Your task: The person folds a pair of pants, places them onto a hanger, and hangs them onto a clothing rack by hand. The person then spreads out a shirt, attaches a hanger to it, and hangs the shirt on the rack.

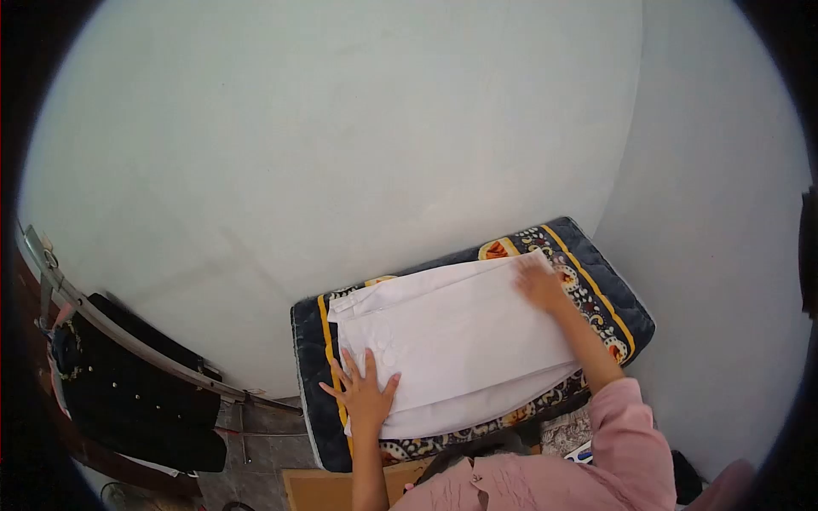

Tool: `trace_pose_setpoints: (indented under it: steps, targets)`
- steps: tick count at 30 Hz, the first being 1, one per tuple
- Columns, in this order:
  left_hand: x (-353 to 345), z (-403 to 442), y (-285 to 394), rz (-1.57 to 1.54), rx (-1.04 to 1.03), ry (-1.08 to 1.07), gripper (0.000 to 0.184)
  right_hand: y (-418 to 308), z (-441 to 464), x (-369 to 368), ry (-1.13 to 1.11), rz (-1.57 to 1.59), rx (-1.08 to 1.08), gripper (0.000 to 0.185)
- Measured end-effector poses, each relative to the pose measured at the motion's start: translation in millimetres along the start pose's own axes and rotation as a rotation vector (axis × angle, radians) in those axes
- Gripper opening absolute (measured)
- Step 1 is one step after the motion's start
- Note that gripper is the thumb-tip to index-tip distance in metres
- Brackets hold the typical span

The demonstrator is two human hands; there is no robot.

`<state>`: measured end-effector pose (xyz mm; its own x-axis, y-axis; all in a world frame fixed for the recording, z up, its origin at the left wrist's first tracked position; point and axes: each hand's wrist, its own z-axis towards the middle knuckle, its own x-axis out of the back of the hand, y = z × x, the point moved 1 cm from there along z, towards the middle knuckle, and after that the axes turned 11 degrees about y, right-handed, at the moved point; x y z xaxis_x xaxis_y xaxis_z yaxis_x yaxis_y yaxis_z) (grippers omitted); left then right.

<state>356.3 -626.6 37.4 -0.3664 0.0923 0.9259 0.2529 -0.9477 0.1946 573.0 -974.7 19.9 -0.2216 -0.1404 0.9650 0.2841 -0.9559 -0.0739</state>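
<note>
A white folded cloth (460,332) lies flat on a dark blue patterned blanket (311,375) with yellow stripes. My left hand (366,393) rests at the cloth's lower left edge, its fingers spread, palm down. Near the upper right corner of the cloth, my right hand (537,284) lies over the fabric, slightly blurred, with its fingers stretched out. Several layers of the cloth show along its top left and its lower edge.
A pale wall (341,128) rises behind the blanket, and another wall (716,255) stands at the right. Dark clothing (128,392) hangs from a metal rail (136,345) at the left. Brown board (311,490) shows below the blanket.
</note>
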Motion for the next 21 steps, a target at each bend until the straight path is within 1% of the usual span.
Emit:
trace_pose_setpoints:
  steps: [1, 2, 3, 5, 6, 7, 8, 9, 11, 12, 14, 15, 16, 17, 18, 19, 20, 21]
  targets:
    - [-1.1, -1.4, 1.3, -0.006, 0.0, 0.001, 0.075, 17.4, -0.6, 12.9, -0.049, -0.036, -0.214, 0.058]
    - [-2.1, -1.9, 2.3, -0.007, 0.007, 0.006, 0.075, 24.0, -0.8, 11.8, -0.037, -0.027, -0.313, 0.06]
    - [-3.4, -1.5, 2.1, -0.012, -0.002, 0.004, 0.075, 16.1, 0.6, 2.8, -0.035, -0.03, -0.323, 0.06]
    - [-6.5, -2.8, 1.2, 0.0, 0.016, 0.028, 0.075, -30.0, 4.3, -24.4, 0.157, -0.131, -0.26, 0.062]
    - [-7.0, -3.1, 0.1, 0.001, 0.012, 0.024, 0.076, -68.1, -1.9, -37.3, 0.162, 0.041, -0.115, 0.064]
    - [-6.5, -3.5, -0.6, -0.004, 0.008, 0.021, 0.076, -121.6, -21.8, -10.4, 0.04, 0.112, 0.04, 0.063]
    - [-5.3, -3.7, -1.2, -0.022, 0.004, 0.017, 0.075, -162.1, -42.2, -5.8, 0.054, 0.188, 0.227, 0.06]
    - [-3.5, -3.4, -0.9, -0.038, 0.001, 0.015, 0.074, -191.2, -62.5, -26.8, 0.096, 0.359, 0.504, 0.059]
    - [1.8, -3.4, -0.5, -0.046, 0.011, -0.002, 0.074, -214.1, -93.8, 5.9, -0.167, 0.488, 0.917, 0.058]
    - [1.8, -4.3, -2.8, -0.06, 0.023, -0.011, 0.074, -201.4, -91.6, 5.3, -0.155, 0.483, 0.918, 0.058]
    - [-0.4, -2.9, -5.5, -0.073, 0.036, -0.007, 0.074, -132.8, -87.6, 3.6, -0.071, 0.249, 0.664, 0.057]
    - [-0.2, -1.4, -5.1, -0.082, 0.032, 0.001, 0.074, -88.5, -86.5, 10.2, 0.119, 0.111, 0.468, 0.057]
    - [1.2, -1.2, -4.2, -0.093, 0.033, -0.014, 0.075, -41.1, -79.7, 16.7, 0.021, 0.006, 0.187, 0.057]
    - [2.4, -1.9, -3.3, -0.105, 0.035, -0.032, 0.075, 9.5, -77.2, 11.3, 0.084, 0.043, 0.013, 0.055]
    - [3.8, -3.1, -2.7, -0.112, 0.031, -0.032, 0.075, 23.6, -80.6, 45.0, -0.028, -0.014, -0.31, 0.052]
    - [5.1, -2.8, -2.1, -0.105, 0.034, -0.035, 0.075, 41.3, -79.4, 44.2, -0.006, -0.179, -0.504, 0.049]
    - [4.7, -0.4, -0.9, -0.099, 0.035, -0.037, 0.075, 49.1, -79.6, 37.5, 0.035, -0.133, -0.498, 0.05]
    - [2.6, 1.7, -1.0, -0.106, 0.026, -0.039, 0.075, 38.7, -79.1, 44.3, 0.074, -0.088, -0.493, 0.051]
